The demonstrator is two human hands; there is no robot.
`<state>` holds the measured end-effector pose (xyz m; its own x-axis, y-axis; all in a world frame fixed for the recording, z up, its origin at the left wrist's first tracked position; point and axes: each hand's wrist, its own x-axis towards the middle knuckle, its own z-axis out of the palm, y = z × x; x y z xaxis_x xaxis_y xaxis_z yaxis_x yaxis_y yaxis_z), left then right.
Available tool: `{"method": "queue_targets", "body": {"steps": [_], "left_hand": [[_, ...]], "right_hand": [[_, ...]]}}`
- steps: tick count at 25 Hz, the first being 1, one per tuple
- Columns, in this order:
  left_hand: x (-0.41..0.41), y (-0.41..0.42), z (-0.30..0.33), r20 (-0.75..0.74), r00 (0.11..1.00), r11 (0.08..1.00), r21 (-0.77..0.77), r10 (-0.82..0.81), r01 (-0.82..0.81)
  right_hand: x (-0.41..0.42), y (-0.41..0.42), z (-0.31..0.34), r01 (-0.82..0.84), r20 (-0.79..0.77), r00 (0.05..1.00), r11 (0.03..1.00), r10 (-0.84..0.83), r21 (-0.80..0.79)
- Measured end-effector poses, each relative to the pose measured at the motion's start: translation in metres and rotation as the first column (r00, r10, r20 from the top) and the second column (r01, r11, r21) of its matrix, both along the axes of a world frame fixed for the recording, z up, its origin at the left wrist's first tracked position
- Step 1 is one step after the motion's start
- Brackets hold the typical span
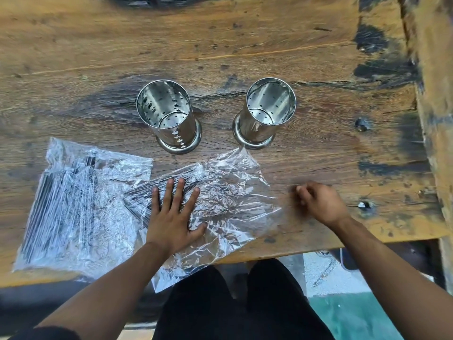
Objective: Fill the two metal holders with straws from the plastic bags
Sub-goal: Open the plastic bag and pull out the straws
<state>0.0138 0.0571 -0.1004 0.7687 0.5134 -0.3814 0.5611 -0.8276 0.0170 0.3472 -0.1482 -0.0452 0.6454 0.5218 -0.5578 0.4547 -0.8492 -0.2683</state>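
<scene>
Both forearms reach up from 6 o'clock onto the wooden table (220, 45). Near bag (220, 197) lies centre, long axis running 8 to 2 o'clock, mouth apparently toward the R side; second bag (78, 204) sits at 9 o'clock, straws inside both. L hand (171, 217) is spread flat, pressing the straws (147, 200) through the plastic. R hand (318, 202), fingers curled, blurred, sits at bag's 3 o'clock edge; whether it pinches plastic I can't tell. Left holder (169, 114) & right holder (266, 111) stand empty at 12 o'clock. R hand is nearer the opening, I judge.
</scene>
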Motion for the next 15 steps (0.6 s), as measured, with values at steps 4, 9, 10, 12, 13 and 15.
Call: {"method": "queue_targets", "body": {"steps": [4, 9, 10, 12, 13, 15], "left_hand": [[0.002, 0.002, 0.009, -0.023, 1.0, 0.997, -0.082, 0.003, -0.005], [-0.003, 0.021, 0.033, 0.187, 0.979, 0.942, -0.336, 0.075, -0.008], [-0.005, 0.026, 0.037, 0.244, 0.963, 0.921, -0.389, 0.113, -0.01], [-0.008, 0.031, 0.044, 0.33, 0.905, 0.855, -0.515, 0.269, -0.066], [-0.007, 0.031, 0.047, 0.341, 0.857, 0.803, -0.582, 0.386, -0.13], [-0.004, 0.032, 0.052, 0.342, 0.761, 0.743, -0.617, 0.552, -0.261]], "right_hand": [[-0.044, 0.032, 0.007, 0.089, -0.066, 0.995, 0.928, -0.069, 0.363], [-0.072, 0.101, -0.01, 0.405, -0.54, 0.821, 0.858, -0.189, 0.315], [-0.072, 0.111, -0.011, 0.556, -0.67, 0.684, 0.801, -0.288, 0.224], [-0.067, 0.118, -0.015, 0.696, -0.7, 0.566, 0.707, -0.435, 0.124], [-0.062, 0.116, -0.02, 0.667, -0.612, 0.642, 0.73, -0.462, 0.148], [-0.054, 0.11, -0.025, 0.521, -0.436, 0.803, 0.833, -0.405, 0.185]]}}
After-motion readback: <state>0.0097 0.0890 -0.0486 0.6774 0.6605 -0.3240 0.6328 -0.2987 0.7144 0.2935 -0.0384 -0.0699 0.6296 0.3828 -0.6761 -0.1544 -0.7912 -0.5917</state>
